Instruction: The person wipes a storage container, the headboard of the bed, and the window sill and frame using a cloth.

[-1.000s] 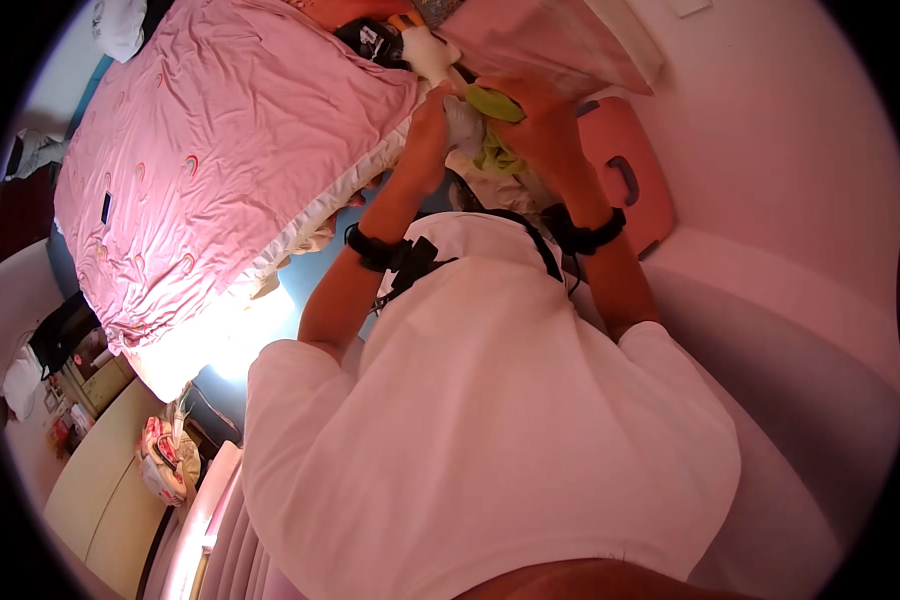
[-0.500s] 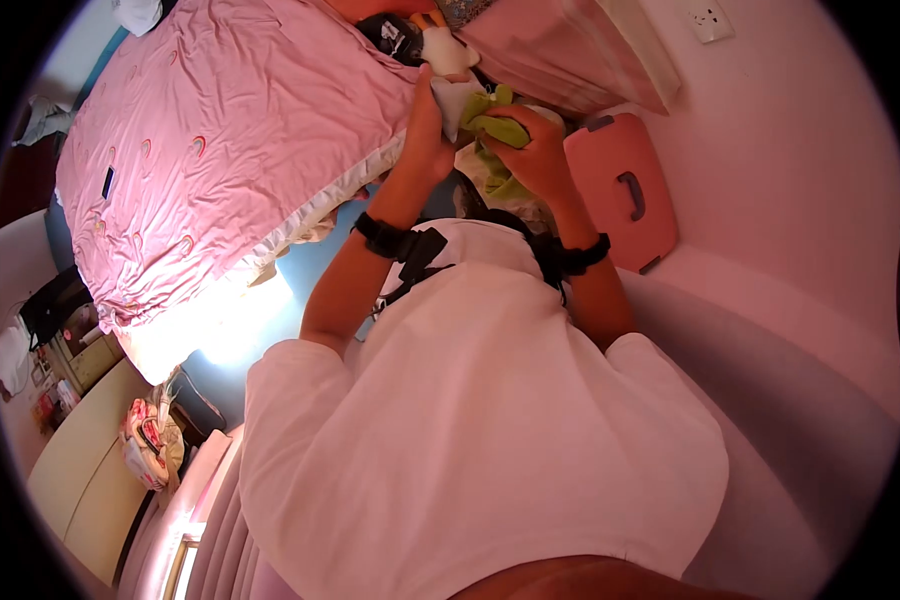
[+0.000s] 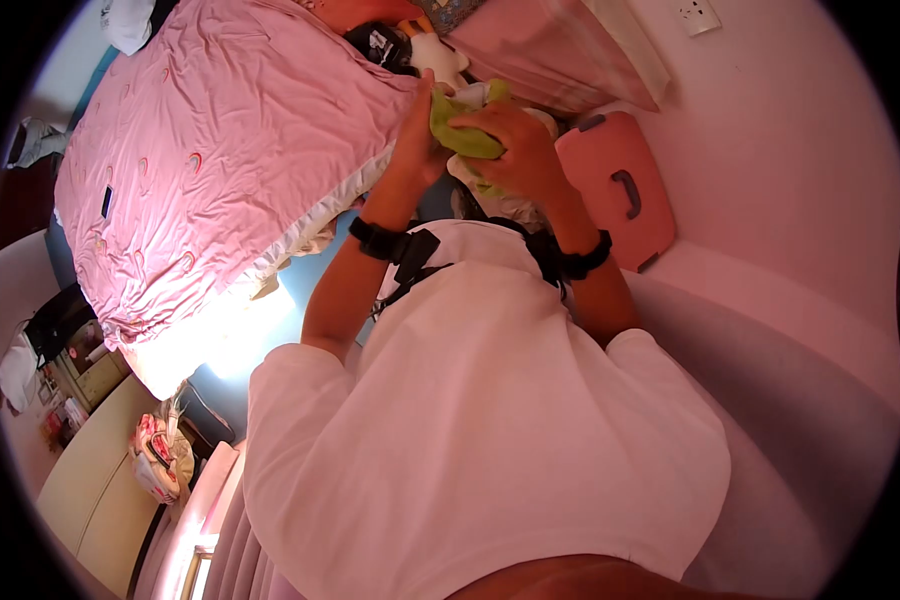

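A crumpled green cloth point(image 3: 455, 128) is bunched between my hands, with a whitish piece of fabric point(image 3: 476, 95) showing behind its top edge. My right hand point(image 3: 522, 148) is closed over the cloth, fingers curled toward the left. On the other side, my left hand point(image 3: 420, 140) presses against the cloth with its fingers pointing up; most of its grip is hidden. More pale and green fabric point(image 3: 500, 195) lies below my right hand. A black strap with a small device point(image 3: 395, 245) is round my left wrist, and another black strap point(image 3: 575, 255) is round my right.
A bed with a pink cover point(image 3: 240, 130) fills the left side, a dark phone point(image 3: 107, 202) lying on it. Close on the right, a pink case with a handle point(image 3: 615, 190) leans by the wall. A white plush toy point(image 3: 438, 58) and a black item point(image 3: 382, 45) lie beyond my hands.
The green cloth has shifted left against my left hand and spread out, covering most of the grey-white piece that showed there. My right hand has moved slightly left with it.
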Demonstrator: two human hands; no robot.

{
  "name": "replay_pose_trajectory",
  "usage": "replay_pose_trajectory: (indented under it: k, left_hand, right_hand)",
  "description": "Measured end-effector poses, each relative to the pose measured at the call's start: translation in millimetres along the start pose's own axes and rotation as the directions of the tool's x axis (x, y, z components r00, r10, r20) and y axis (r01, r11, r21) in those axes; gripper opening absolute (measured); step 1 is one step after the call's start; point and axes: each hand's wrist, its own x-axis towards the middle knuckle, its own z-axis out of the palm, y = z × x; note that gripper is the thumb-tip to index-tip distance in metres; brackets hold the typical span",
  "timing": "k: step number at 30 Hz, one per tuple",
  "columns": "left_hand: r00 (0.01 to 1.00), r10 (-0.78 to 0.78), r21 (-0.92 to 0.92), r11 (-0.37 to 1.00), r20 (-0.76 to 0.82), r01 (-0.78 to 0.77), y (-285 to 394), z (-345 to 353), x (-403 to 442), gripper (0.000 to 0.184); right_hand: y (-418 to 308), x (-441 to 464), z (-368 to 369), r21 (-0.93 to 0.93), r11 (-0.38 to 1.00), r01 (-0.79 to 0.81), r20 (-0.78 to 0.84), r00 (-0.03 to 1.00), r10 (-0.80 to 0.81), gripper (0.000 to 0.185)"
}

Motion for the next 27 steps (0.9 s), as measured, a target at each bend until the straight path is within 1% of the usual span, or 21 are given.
replay_pose_trajectory:
  k: [1, 3, 5, 6, 8, 9, 11, 12, 14, 15, 17, 18, 19, 20, 21, 22, 23, 24, 25, 26, 27]
  left_hand:
    - [1.0, -0.003, 0.006, 1.0, 0.005, 0.003, 1.9, 2.7, 1.9, 0.035]
    - [0.998, 0.022, 0.068, 0.998, -0.057, -0.019, 8.2, 9.0, 3.0, 0.035]
    - [0.997, 0.029, 0.131, 0.991, -0.076, -0.019, 12.4, 10.2, 2.9, 0.036]
    - [0.995, 0.038, 0.189, 0.982, -0.091, -0.021, 14.0, 11.6, 3.7, 0.038]
    - [0.995, 0.036, 0.18, 0.983, -0.09, -0.02, 14.0, 17.4, 5.2, 0.036]
    - [0.995, 0.035, 0.166, 0.986, -0.093, -0.019, 12.4, 20.7, 5.4, 0.034]
    - [0.997, 0.046, 0.168, 0.985, -0.062, -0.035, 8.2, 27.6, 7.3, 0.032]
    - [0.997, 0.064, 0.162, 0.985, -0.035, -0.057, 7.4, 30.1, 9.0, 0.029]
    - [0.998, 0.057, 0.124, 0.991, -0.014, -0.055, 7.7, 26.1, 13.1, 0.028]
    - [0.998, 0.055, 0.077, 0.996, -0.001, -0.055, 9.0, 23.9, 15.0, 0.028]
    - [0.999, 0.042, 0.106, 0.993, -0.001, -0.042, 14.1, 22.5, 13.0, 0.031]
    - [1.0, 0.029, 0.128, 0.991, -0.007, -0.028, 17.4, 23.0, 9.0, 0.034]
    - [1.0, 0.031, 0.134, 0.991, -0.005, -0.03, 20.6, 22.1, 5.0, 0.034]
    - [0.997, 0.015, 0.071, 0.997, 0.08, -0.021, 24.5, 21.7, 1.0, 0.033]
    - [0.986, 0.004, 0.008, 1.0, 0.165, -0.006, 26.3, 21.7, -3.3, 0.032]
    - [0.986, 0.006, 0.01, 1.0, 0.166, -0.007, 24.3, 22.9, -9.3, 0.032]
    - [0.966, 0.115, 0.11, 0.984, 0.231, -0.143, 20.9, 26.4, -16.7, 0.033]
    - [0.929, 0.213, 0.199, 0.939, 0.304, -0.281, 19.0, 28.7, -20.6, 0.035]
    - [0.928, 0.216, 0.2, 0.938, 0.303, -0.283, 9.1, 13.2, -8.0, 0.035]
    - [0.884, 0.304, 0.454, 0.77, 0.356, -0.448, -7.3, -14.9, 15.7, 0.037]
    - [0.827, 0.362, 0.651, 0.51, 0.431, -0.563, -15.6, -31.1, 28.8, 0.04]
  right_hand:
    - [6.6, -7.0, 4.5, -0.003, 1.0, -0.02, 0.028, 0.999, 0.02, 0.039]
    - [16.9, -10.6, 3.5, -0.004, 0.999, -0.045, 0.052, 0.998, 0.045, 0.039]
    - [30.9, -10.3, -7.9, -0.027, 0.982, -0.185, -0.057, 0.981, 0.183, 0.039]
    - [34.6, -8.8, -9.6, -0.025, 0.982, -0.186, -0.064, 0.981, 0.184, 0.039]
    - [37.0, -4.5, -14.9, 0.028, 0.983, -0.18, -0.205, 0.962, 0.182, 0.04]
    - [34.0, -3.2, -15.2, 0.028, 0.982, -0.187, -0.212, 0.959, 0.188, 0.04]
    - [21.4, 0.5, -7.9, -0.008, 0.997, -0.072, -0.148, 0.986, 0.07, 0.041]
    - [13.2, 0.6, -2.7, -0.009, 0.997, -0.075, -0.159, 0.985, 0.073, 0.041]
    - [-0.8, 0.1, 4.8, -0.055, 0.998, 0.014, -0.061, 0.998, -0.017, 0.041]
    - [1.1, 0.1, 3.7, -0.055, 0.998, 0.013, -0.069, 0.997, -0.017, 0.041]
    - [9.7, -0.2, 0.6, 0.073, 0.997, -0.025, -0.075, 0.997, 0.03, 0.041]
    - [18.1, -1.2, -1.5, 0.074, 0.997, -0.022, -0.083, 0.996, 0.028, 0.041]
    - [28.9, -3.0, -4.3, 0.068, 0.995, -0.07, -0.116, 0.99, 0.077, 0.04]
    - [32.6, -1.4, -7.5, 0.062, 0.991, -0.116, -0.149, 0.981, 0.124, 0.039]
    - [34.4, -0.7, -9.5, 0.063, 0.992, -0.112, -0.153, 0.981, 0.121, 0.039]
    - [35.1, -0.1, -12.6, 0.055, 0.995, -0.085, -0.137, 0.986, 0.092, 0.039]
    - [33.7, 1.2, -15.6, 0.048, 0.997, -0.058, -0.12, 0.991, 0.064, 0.038]
    - [29.9, 3.0, -16.4, 0.049, 0.997, -0.057, -0.118, 0.991, 0.063, 0.038]
    - [24.5, 5.6, -14.8, 0.048, 0.999, -0.018, -0.12, 0.993, 0.024, 0.038]
    - [20.0, 8.2, -11.4, 0.047, 0.999, 0.022, -0.122, 0.992, -0.016, 0.039]
    - [16.4, 10.3, -5.7, 0.048, 0.999, 0.025, -0.123, 0.992, -0.019, 0.039]
